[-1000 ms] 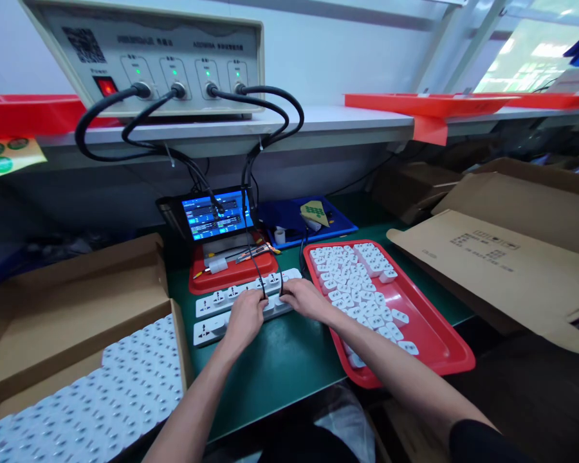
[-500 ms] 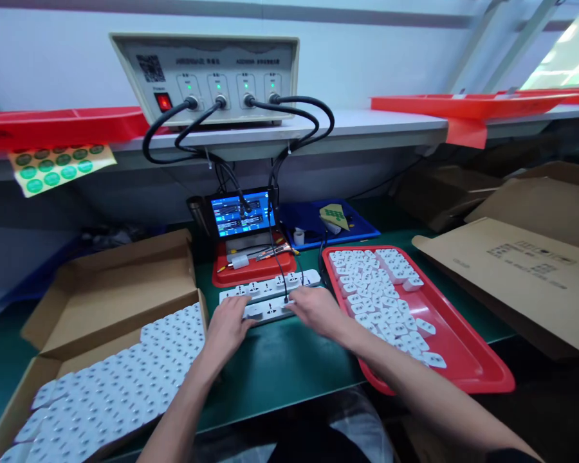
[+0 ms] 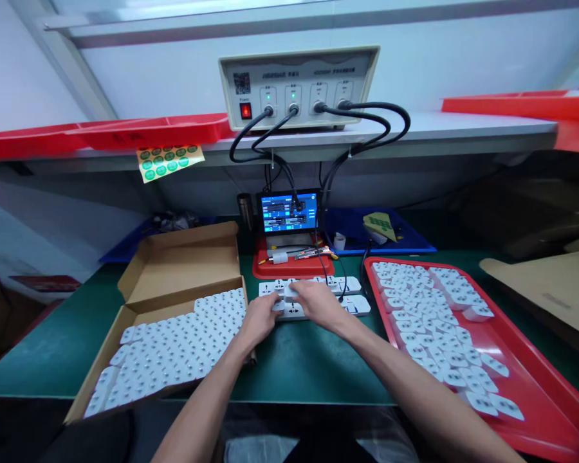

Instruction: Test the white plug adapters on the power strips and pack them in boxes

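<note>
With twelve o'clock straight ahead of the person, a long white plastic power strip (image 3: 359,305) lies at twelve on the dark green worktop (image 3: 318,379), a matching white far strip (image 3: 348,285) just behind it. The left hand (image 3: 259,319), at the nearer strip's left end, bends its fingers narrowly about a small white plastic charger block (image 3: 278,306); I cannot tell how firmly it grips. The right hand (image 3: 318,303) arches over the strips, its fingertips close to a second white charger block (image 3: 289,294); its hold is partly hidden. Thin black cables (image 3: 321,257) drop to the strips just beside it, towards one o'clock. More blocks fill an open brown cardboard box (image 3: 188,257) at ten and a red plastic tray (image 3: 535,411) at two.

Good handling here probably means moving each block square to its sockets, pinching its sides without rocking the pins, letting spare fingers steady the strip, and keeping the right wrist off the cables.
</note>
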`<state>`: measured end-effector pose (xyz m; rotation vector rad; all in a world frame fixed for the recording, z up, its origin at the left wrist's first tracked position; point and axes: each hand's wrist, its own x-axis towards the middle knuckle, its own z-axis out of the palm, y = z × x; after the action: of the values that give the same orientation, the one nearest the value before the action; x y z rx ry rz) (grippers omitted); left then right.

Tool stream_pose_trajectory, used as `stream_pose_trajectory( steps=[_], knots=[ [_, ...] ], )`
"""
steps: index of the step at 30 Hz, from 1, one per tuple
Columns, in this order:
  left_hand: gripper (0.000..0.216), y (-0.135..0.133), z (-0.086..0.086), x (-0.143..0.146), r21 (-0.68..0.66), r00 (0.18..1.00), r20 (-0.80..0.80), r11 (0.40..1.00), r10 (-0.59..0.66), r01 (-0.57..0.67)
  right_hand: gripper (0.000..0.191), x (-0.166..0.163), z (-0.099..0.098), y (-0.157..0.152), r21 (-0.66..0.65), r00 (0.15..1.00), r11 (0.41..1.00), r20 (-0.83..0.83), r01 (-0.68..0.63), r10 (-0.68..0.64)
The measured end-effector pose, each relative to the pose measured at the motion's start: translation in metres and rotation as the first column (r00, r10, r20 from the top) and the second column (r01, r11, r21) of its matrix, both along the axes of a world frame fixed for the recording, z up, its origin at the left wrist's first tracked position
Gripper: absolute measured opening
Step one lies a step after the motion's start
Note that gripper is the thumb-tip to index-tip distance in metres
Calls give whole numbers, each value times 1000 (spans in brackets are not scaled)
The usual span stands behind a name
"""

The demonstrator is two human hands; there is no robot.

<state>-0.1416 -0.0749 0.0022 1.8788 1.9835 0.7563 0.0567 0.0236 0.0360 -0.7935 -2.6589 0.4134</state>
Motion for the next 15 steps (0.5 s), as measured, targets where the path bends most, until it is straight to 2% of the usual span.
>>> stream_pose_trajectory(
  steps=[3,5,6,8,10,12,13,15],
  knots=[
    [23,1,9,-2,189,977,210,978,47,-88,28,7,21,-6,-78,966,997,-258,-25,4],
    [24,-2,16,1,260,912,405,950,57,-175,27,9,27,-12,-227,926,968,-378,-109,15],
    [27,-5,19,5,257,854,516,942,57,-218,27,8,28,-15,-322,909,934,-416,-157,9],
    [38,-13,22,18,197,677,732,930,72,-311,32,3,23,-23,-491,886,840,-462,-229,-29],
    [51,-24,21,36,125,488,867,904,101,-408,36,-5,16,-31,-574,866,781,-493,-248,-87],
    [57,-35,18,49,100,389,917,893,88,-439,37,-12,11,-38,-572,853,786,-509,-234,-117],
    [58,-41,18,52,104,378,923,901,71,-422,36,-15,11,-42,-554,854,802,-508,-224,-112],
    [61,-53,19,42,117,413,909,919,53,-376,33,-13,14,-46,-501,871,842,-484,-201,-80]
  ],
)
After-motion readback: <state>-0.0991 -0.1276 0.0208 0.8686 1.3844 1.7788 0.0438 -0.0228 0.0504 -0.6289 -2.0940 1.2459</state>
